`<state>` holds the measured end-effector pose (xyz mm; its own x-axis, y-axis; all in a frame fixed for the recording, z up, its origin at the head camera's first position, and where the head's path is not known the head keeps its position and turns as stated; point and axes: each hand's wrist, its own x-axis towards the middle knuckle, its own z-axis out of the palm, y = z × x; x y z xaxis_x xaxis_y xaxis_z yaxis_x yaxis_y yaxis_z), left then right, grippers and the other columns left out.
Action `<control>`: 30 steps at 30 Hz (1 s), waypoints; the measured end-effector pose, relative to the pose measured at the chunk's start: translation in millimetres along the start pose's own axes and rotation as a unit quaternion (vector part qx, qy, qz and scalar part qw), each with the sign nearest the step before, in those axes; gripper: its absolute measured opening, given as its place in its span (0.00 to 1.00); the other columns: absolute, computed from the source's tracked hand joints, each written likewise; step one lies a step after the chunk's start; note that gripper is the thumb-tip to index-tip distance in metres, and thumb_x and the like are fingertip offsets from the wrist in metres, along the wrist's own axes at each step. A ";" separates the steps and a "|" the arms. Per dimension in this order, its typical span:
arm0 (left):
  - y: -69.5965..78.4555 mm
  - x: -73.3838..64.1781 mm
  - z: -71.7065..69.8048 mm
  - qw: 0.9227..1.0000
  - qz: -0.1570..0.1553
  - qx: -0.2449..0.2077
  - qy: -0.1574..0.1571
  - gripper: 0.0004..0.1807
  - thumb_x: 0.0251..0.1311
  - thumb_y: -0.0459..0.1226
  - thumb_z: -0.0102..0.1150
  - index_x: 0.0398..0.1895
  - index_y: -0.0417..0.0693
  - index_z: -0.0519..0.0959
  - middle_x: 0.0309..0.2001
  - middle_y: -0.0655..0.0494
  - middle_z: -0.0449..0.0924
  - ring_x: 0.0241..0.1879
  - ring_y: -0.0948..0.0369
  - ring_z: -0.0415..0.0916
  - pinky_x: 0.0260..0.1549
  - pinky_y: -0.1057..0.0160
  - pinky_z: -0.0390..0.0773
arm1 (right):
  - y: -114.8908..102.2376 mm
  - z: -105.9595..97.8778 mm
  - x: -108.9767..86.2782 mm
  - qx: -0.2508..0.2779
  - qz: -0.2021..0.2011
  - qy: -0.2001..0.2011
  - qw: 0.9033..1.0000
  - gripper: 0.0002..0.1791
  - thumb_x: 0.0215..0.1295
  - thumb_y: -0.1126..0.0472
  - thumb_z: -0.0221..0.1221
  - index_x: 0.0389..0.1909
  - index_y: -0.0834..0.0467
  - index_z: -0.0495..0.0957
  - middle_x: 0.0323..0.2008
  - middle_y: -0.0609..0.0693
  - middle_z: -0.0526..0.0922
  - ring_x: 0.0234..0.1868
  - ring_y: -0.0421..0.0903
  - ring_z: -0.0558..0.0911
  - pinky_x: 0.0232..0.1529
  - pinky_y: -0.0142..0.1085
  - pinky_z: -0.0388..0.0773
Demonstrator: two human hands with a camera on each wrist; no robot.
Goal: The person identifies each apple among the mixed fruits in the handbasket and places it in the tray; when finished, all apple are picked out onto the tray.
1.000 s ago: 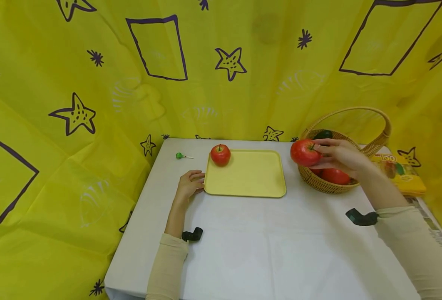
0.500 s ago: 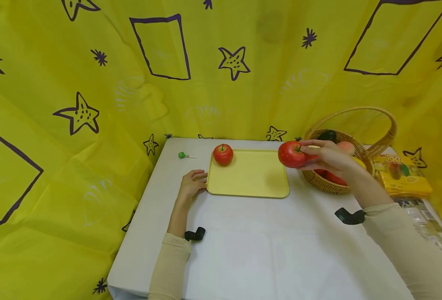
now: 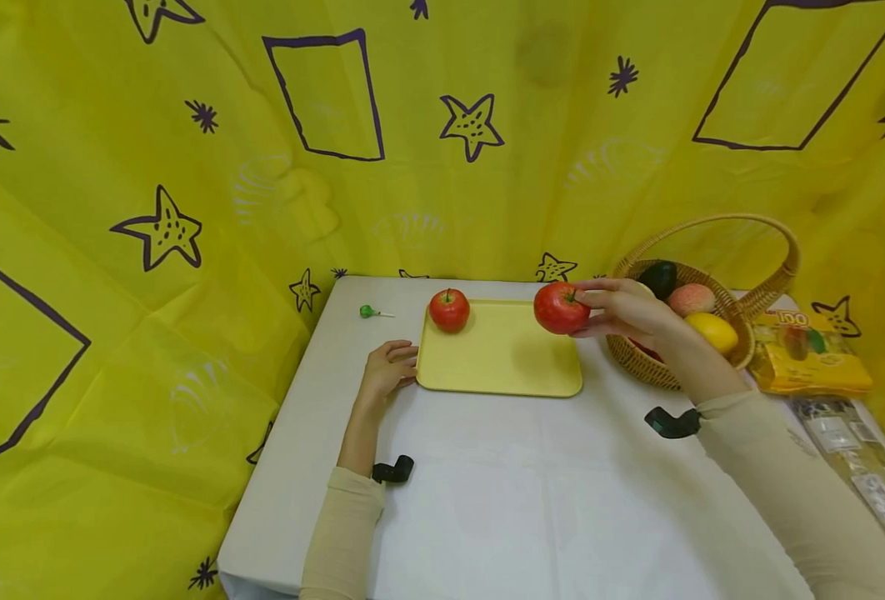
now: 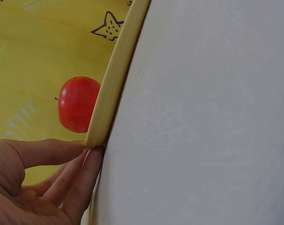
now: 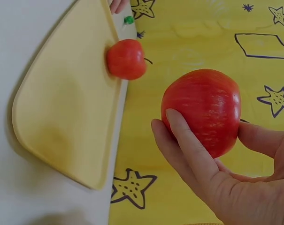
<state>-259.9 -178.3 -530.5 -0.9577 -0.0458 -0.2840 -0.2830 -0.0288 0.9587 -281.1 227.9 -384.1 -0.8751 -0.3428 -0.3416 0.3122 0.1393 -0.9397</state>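
My right hand holds a red apple above the right end of the yellow tray. In the right wrist view, thumb and fingers grip the sides of this apple, its streaked skin facing the camera. A second red apple sits at the tray's back left corner, stem up. My left hand is at the tray's left edge. The left wrist view shows its thumb and fingers pinching the tray's rim.
A wicker basket with a tall handle stands right of the tray. It holds a lemon, a peach and a dark green fruit. A green lollipop lies back left. Yellow packaging lies far right.
My right hand has carried the apple left, from over the basket to above the tray's right end. More fruit in the basket now shows. My left hand stays at the tray's edge.
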 end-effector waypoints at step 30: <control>2.0 1.1 -0.3 1.000 -0.001 0.014 -0.002 0.33 0.58 0.15 0.61 0.68 0.36 0.73 0.64 0.41 0.80 0.57 0.49 0.81 0.38 0.64 0.86 | 10.6 22.1 72.4 0.034 0.044 0.010 0.998 0.31 0.80 0.62 0.54 0.77 0.69 0.58 0.63 0.63 0.66 0.46 0.55 0.85 0.57 0.51 0.81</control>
<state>-261.5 -178.8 -528.9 -0.9576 -0.0409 -0.2853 -0.2854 -0.0017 0.9584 -333.0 184.0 -419.1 -0.8503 -0.3126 -0.4233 0.4122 0.1042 -0.9051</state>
